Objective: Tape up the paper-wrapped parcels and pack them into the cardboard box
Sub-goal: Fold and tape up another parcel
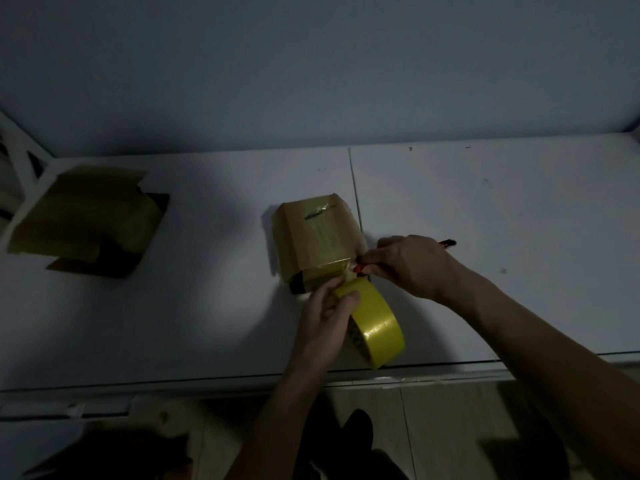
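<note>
Item: brown paper-wrapped parcel point(317, 237) on the white surface point(485, 220), touching both hands on its near side. Our left hand point(327, 317) grips the yellow tape roll point(372, 322); our right hand point(412, 263) grips a red-handled cutter point(446, 242) at the taut strip between roll and parcel. We judge the cut is next; the open cardboard box point(86, 220) lies well apart, far left.

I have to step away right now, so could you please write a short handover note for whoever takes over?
Left hand grips the yellow tape roll, its strip stretched onto the parcel.
Right hand holds a red-and-black cutter at the strip beside the paper-wrapped parcel.
Parcel sits mid-table; the open cardboard box is at far left, seemingly with wrapped items inside.
Done: tape laid across the parcel's top and near end.
Left: cut the strip, press it down, pack the parcel in the box.
</note>
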